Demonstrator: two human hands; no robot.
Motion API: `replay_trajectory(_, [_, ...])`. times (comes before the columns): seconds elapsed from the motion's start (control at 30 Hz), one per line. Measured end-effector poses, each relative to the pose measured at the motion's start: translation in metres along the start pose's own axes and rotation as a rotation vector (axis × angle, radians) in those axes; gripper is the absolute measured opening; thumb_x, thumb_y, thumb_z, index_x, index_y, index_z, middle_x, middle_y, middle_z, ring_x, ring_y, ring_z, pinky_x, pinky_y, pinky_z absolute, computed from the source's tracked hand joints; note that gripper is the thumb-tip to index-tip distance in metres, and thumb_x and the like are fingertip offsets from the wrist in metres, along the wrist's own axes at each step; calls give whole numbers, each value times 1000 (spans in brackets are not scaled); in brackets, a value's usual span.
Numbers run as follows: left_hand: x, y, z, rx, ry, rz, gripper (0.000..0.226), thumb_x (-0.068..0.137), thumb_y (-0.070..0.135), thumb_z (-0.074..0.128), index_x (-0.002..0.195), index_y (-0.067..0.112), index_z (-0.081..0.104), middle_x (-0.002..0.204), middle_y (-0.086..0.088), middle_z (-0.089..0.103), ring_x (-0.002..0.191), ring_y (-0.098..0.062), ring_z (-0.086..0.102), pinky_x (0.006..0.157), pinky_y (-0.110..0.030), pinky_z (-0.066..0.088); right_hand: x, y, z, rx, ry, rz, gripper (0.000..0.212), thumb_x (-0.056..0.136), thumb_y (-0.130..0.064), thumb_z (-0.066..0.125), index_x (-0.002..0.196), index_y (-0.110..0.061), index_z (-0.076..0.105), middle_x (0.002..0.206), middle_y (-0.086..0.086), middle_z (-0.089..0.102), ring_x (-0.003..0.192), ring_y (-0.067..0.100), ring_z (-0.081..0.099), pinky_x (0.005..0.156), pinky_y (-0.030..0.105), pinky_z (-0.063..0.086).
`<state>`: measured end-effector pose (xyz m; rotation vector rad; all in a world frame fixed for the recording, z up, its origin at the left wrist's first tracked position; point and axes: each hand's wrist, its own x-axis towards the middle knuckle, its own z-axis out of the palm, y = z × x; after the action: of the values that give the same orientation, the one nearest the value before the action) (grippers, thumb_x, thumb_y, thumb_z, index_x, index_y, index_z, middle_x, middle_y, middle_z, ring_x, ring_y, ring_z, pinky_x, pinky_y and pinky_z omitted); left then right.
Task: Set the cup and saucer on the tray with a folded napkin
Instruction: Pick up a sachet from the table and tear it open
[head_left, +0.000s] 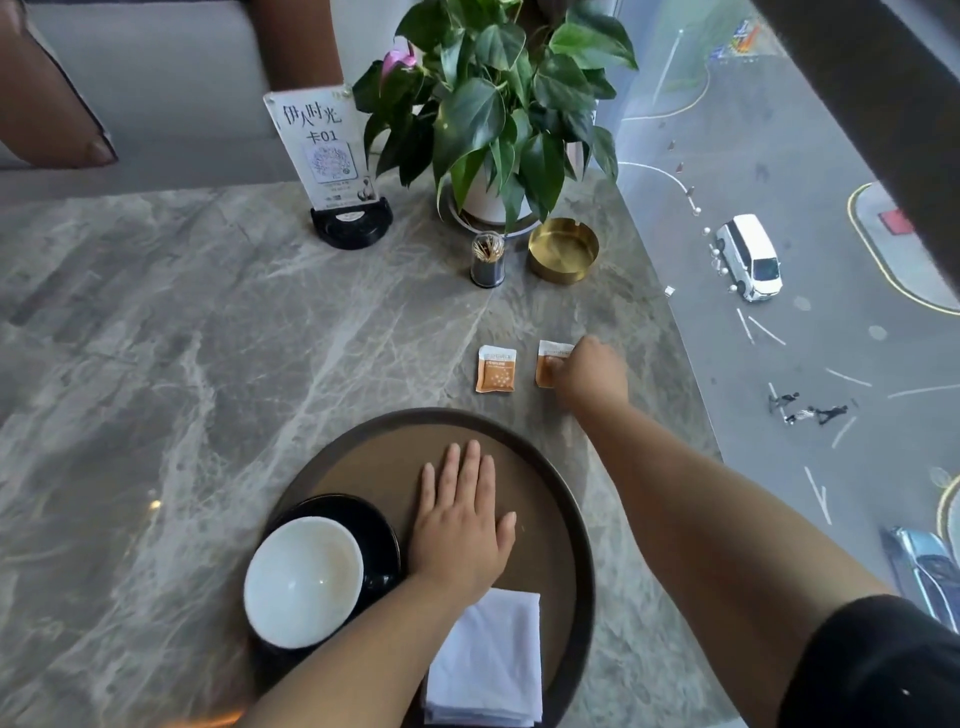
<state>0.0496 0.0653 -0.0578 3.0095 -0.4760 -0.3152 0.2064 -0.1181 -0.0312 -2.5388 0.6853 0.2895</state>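
Observation:
A round brown tray lies on the marble table near me. On its left side stands a white-lined cup on a black saucer. A folded white napkin lies on the tray's near right part. My left hand rests flat, palm down, on the tray between cup and napkin, fingers apart. Beyond the tray, my right hand reaches onto an orange sachet, fingertips on it; whether it is gripped is unclear. A second orange sachet lies just left of it.
Farther back stand a toothpick holder, a brass ashtray, a potted plant and a table sign. The table's right edge borders a window over a street.

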Motion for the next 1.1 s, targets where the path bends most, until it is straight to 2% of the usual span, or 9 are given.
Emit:
replay_trajectory(0.17, [1,0,1,-5,-6,1,68,86,46,37,140,5,42,150,-15,37,139,-33,32,112,-56,26,9,4,-9,367,-75,100,9,81,-19,65,81,-10,63,82,10,67,74,27,64,56,31,46])
replay_trajectory(0.23, [1,0,1,-9,-9,0,68,85,46,37,140,5,42,150,-16,37,139,-33,32,112,-56,26,6,2,-12,538,-96,112,13,82,-20,69,74,-12,62,76,11,66,61,20,64,49,29,47])
replay_trajectory(0.33, [1,0,1,-11,-9,-3,69,86,46,38,140,5,41,150,-16,36,140,-33,31,111,-57,26,-4,-11,-9,751,-200,97,22,82,-15,73,68,-11,56,63,7,60,35,2,52,34,16,37])
replay_trajectory(0.4, [1,-1,1,-14,-19,-3,69,86,46,38,141,5,40,151,-16,35,140,-33,30,112,-57,26,-11,-23,-1,783,-281,73,20,83,-14,72,72,-8,57,62,6,59,36,2,51,35,15,37])
replay_trajectory(0.47, [1,-1,1,-14,-29,-6,69,86,47,38,141,5,40,151,-16,35,141,-33,29,112,-56,27,-14,-33,8,753,-318,65,17,82,-16,73,78,-6,60,66,8,61,45,8,55,41,20,42])
replay_trajectory(0.6, [2,-1,2,-21,-34,-6,69,86,47,40,141,5,40,151,-15,34,141,-34,28,111,-57,27,-12,-41,19,543,-278,25,25,79,-23,75,65,-13,57,67,8,62,59,20,58,58,35,48])
replay_trajectory(0.67, [2,-1,2,-21,-35,-7,69,85,47,41,141,5,40,151,-15,34,141,-34,28,111,-57,26,-10,-41,21,392,-238,-15,25,80,-26,73,64,-13,57,67,7,62,63,22,58,59,35,46])
replay_trajectory(0.87, [2,-1,3,-18,-39,-6,70,85,48,41,140,5,41,151,-15,35,141,-34,28,112,-57,24,-9,-49,23,67,-118,-109,14,82,-24,63,84,-11,58,85,7,63,76,24,55,61,31,38])
replay_trajectory(1.1, [2,-1,4,-39,-35,2,70,85,48,40,140,5,40,150,-16,36,140,-35,30,111,-57,26,-6,-58,25,42,-130,-70,11,83,-16,57,94,-13,57,94,8,64,82,25,58,65,32,45])
